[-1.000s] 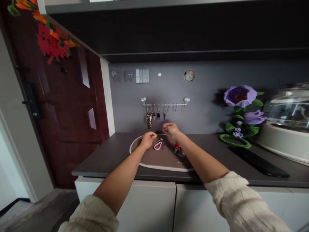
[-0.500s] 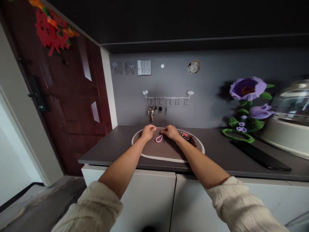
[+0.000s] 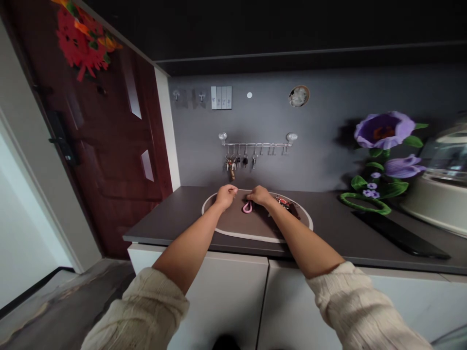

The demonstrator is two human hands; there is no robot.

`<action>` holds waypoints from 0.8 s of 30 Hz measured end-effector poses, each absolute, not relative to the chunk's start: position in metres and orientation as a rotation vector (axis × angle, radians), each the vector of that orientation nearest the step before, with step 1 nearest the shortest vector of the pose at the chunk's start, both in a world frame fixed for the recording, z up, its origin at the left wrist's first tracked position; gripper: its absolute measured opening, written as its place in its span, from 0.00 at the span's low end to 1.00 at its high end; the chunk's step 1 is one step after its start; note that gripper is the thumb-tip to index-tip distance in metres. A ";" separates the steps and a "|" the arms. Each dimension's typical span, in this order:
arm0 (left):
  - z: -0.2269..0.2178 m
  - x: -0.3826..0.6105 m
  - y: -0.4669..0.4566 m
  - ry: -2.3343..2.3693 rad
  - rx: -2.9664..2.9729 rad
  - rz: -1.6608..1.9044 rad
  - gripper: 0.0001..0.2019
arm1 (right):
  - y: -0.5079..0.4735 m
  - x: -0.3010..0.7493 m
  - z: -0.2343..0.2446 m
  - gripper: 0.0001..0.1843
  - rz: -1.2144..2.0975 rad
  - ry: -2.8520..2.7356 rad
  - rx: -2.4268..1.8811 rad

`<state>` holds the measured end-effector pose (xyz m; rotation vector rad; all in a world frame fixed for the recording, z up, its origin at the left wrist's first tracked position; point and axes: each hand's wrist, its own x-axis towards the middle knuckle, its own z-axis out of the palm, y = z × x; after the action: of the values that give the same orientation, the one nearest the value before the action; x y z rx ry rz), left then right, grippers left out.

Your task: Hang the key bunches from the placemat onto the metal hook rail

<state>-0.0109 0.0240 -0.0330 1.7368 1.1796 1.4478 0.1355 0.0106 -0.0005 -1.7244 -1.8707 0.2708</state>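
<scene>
Both my arms reach over a dark counter to an oval brown mat with a white rim (image 3: 233,232). My left hand (image 3: 226,195) is closed in a pinch above the mat's far edge; what it holds is too small to make out. My right hand (image 3: 260,195) is closed just to its right, pinching the top of a pink loop strap (image 3: 247,207) that hangs down from it onto the mat. Right of that hand lies a bunch of keys with a red tag (image 3: 286,203) on the mat.
A chrome hook rail (image 3: 257,144) with several keys hangs on the grey wall behind. A dark red door (image 3: 105,141) stands at the left. Purple fabric flowers (image 3: 383,160), a flat black slab (image 3: 399,236) and a white lidded appliance (image 3: 440,194) occupy the counter's right.
Both hands came down from in front of the hook rail to the mat. The right hand closed on the pink strap and shifted it slightly right. The camera moved closer and lower.
</scene>
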 end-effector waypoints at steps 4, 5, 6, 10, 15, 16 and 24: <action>-0.032 -0.011 0.023 1.161 1.728 1.454 0.06 | 0.009 0.134 0.000 0.07 0.230 -1.943 -1.746; -0.032 -0.011 0.023 1.158 1.728 1.453 0.06 | 0.009 0.135 0.001 0.08 0.217 -1.973 -1.748; -0.032 -0.011 0.022 1.155 1.731 1.451 0.06 | 0.009 0.136 0.001 0.08 0.206 -2.000 -1.748; -0.030 -0.011 0.020 1.151 1.750 1.437 0.05 | 0.009 0.143 0.001 0.09 0.233 -2.026 -1.709; -0.028 -0.010 0.016 1.111 1.753 1.389 0.05 | 0.013 0.155 -0.005 0.09 0.606 -1.900 -1.506; -0.027 -0.010 0.015 1.099 1.757 1.372 0.05 | 0.014 0.156 -0.007 0.09 0.694 -1.866 -1.459; -0.027 -0.007 0.013 1.059 1.842 1.280 0.06 | 0.007 0.154 -0.005 0.06 1.001 -1.799 -1.241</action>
<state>-0.0074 0.0132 -0.0274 1.8422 1.0593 1.2801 0.1536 0.0071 -0.0049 -1.2414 -1.7990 1.0013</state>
